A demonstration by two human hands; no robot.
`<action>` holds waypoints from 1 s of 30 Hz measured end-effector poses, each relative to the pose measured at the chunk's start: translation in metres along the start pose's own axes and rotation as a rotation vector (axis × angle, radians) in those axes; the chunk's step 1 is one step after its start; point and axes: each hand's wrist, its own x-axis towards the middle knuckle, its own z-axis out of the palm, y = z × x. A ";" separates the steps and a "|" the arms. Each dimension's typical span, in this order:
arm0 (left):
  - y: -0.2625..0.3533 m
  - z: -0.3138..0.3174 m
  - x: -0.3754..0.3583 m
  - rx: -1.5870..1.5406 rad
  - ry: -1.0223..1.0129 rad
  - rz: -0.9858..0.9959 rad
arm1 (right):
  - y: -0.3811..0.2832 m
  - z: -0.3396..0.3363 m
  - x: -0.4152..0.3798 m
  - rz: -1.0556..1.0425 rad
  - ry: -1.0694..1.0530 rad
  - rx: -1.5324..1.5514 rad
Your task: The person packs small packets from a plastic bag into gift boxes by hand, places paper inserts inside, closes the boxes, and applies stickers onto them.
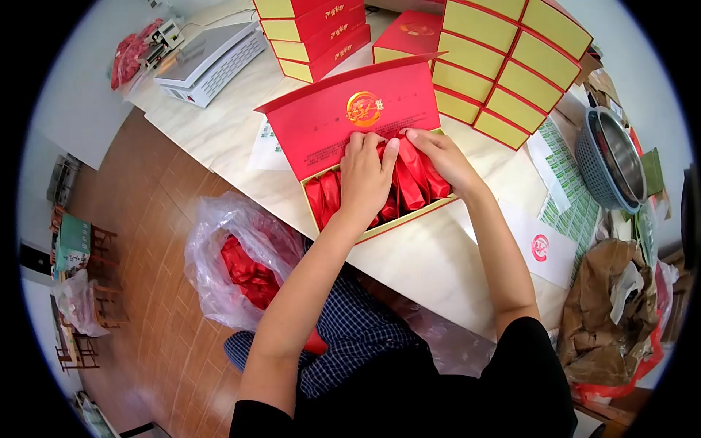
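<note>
Black sleeves (527,365) lead to fingers (355,148) on red packets (411,181), long axes pointing away

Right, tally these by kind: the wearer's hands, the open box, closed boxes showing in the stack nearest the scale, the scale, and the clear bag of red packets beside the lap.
Hands, left hand and right hand: 2
Open box: 1
Closed boxes showing in that stack: 4
Scale: 1
Clear bag with red packets: 1
Total: 9
</note>
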 end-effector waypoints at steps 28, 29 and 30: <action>-0.004 -0.034 -0.017 0.112 0.075 0.126 | 0.028 0.015 -0.002 -0.385 0.362 -1.089; -0.009 -0.049 -0.026 0.073 0.120 0.105 | 0.023 0.014 -0.005 -0.376 0.363 -1.083; -0.018 -0.058 -0.038 -0.003 0.192 0.043 | 0.017 0.014 -0.007 -0.275 0.381 -1.103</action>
